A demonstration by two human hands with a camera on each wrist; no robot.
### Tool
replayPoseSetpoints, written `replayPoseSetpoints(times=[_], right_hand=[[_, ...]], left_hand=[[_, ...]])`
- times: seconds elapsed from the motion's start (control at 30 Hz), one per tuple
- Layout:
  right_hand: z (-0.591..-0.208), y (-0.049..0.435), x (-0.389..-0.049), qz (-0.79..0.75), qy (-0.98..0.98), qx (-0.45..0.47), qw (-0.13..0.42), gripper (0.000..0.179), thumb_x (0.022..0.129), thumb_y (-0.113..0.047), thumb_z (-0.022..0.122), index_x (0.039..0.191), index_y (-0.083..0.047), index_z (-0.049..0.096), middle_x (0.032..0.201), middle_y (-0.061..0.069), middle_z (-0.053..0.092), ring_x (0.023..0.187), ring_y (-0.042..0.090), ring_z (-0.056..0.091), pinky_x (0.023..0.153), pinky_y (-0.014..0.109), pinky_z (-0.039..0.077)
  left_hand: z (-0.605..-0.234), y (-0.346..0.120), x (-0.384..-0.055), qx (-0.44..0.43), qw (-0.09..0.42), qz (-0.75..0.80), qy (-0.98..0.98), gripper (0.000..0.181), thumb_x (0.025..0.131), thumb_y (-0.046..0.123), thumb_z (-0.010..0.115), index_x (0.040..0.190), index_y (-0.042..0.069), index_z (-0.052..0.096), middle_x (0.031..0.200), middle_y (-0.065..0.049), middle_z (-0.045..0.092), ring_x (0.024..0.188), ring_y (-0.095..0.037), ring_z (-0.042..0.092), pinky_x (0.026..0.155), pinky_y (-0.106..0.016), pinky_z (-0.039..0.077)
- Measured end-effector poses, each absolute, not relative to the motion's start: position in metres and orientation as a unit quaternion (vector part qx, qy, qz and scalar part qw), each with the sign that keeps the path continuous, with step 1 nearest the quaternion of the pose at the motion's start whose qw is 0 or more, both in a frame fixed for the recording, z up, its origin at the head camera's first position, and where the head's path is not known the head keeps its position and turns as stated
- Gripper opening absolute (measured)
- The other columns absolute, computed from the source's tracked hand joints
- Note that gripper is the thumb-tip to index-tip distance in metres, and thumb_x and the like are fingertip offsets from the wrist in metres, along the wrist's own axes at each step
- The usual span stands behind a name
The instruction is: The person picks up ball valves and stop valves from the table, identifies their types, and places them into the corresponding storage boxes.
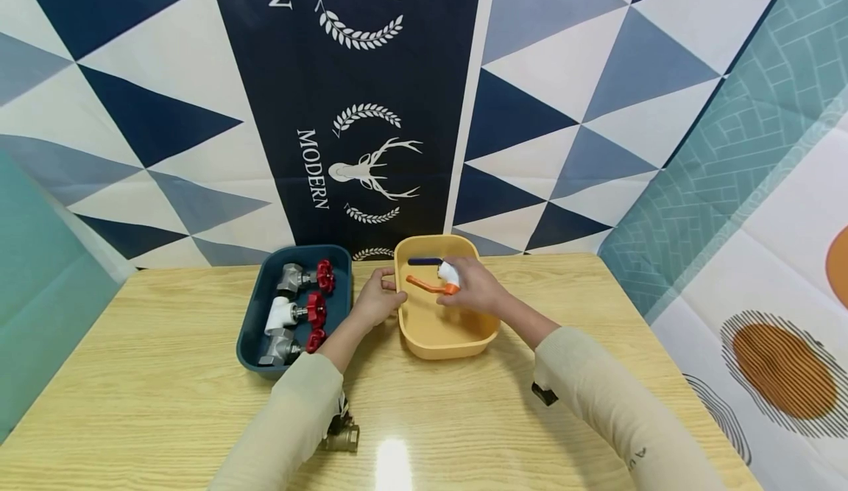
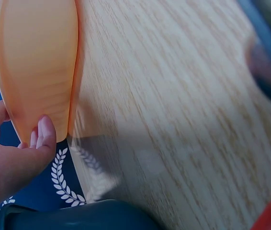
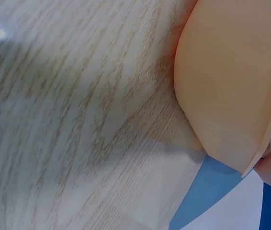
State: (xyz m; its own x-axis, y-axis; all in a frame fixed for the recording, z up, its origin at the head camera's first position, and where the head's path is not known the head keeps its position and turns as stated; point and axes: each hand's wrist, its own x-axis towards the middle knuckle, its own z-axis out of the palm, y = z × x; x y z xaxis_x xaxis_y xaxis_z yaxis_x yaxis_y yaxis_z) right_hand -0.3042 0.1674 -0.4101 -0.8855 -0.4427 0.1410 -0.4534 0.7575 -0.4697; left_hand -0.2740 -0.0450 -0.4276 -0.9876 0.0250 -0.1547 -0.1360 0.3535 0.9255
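In the head view, a yellow plastic bin [image 1: 440, 333] stands on the table near the wall. My left hand [image 1: 377, 298] grips its left side; the left wrist view shows the thumb over the rim and the fingers [image 2: 47, 129] against the outer wall. My right hand [image 1: 473, 286] reaches into the bin and holds a white plastic ball valve with an orange lever [image 1: 427, 285]. A dark blue lever [image 1: 424, 261] lies just behind it, its valve body partly hidden by the hand. In the right wrist view the bin's wall [image 3: 231, 86] hides most of this hand.
Left of the yellow bin stands a dark blue bin [image 1: 246, 333] with several valves with red handwheels [image 1: 316, 308]. A brass valve [image 1: 342, 439] lies on the table [image 1: 450, 417] at the front, partly under the left sleeve. Patterned cloth hangs behind the table.
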Motion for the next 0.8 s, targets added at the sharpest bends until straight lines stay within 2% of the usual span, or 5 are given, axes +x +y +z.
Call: replayPoseSetpoints(times=[0.2,0.47,0.8], right_hand=[[-0.4134,0.1669,-0.3063,0.247,-0.939,0.239,0.006,0.080,0.069,-0.029,0.081,0.133,0.004,0.045,0.125,0.023,0.053,0.107,0.031,0.052,0.091,0.042,0.046],[-0.4122,0.1648,-0.3056,0.237,-0.942,0.237,0.002,0.081,0.069,-0.030,0.081,0.133,0.004,0.045,0.112,0.019,0.056,0.091,0.024,0.052,0.075,0.033,0.047],[-0.4146,0.1630,-0.3071,0.237,-0.944,0.228,-0.009,0.082,0.070,-0.030,0.081,0.136,0.001,0.044,0.118,0.019,0.054,0.094,0.024,0.052,0.078,0.034,0.047]], left_hand=[[-0.4279,-0.0451,-0.2744,-0.037,0.072,0.570,0.818,0.057,0.084,0.010,0.064,0.136,0.008,0.039,0.109,-0.016,0.055,0.084,-0.021,0.059,0.068,-0.026,0.051],[-0.4267,-0.0454,-0.2731,-0.038,0.075,0.573,0.815,0.057,0.085,0.009,0.063,0.136,0.009,0.039,0.109,-0.015,0.055,0.083,-0.020,0.059,0.066,-0.026,0.051],[-0.4272,-0.0448,-0.2737,-0.035,0.073,0.571,0.817,0.057,0.084,0.009,0.064,0.136,0.008,0.039,0.108,-0.015,0.056,0.084,-0.021,0.059,0.069,-0.026,0.051]])
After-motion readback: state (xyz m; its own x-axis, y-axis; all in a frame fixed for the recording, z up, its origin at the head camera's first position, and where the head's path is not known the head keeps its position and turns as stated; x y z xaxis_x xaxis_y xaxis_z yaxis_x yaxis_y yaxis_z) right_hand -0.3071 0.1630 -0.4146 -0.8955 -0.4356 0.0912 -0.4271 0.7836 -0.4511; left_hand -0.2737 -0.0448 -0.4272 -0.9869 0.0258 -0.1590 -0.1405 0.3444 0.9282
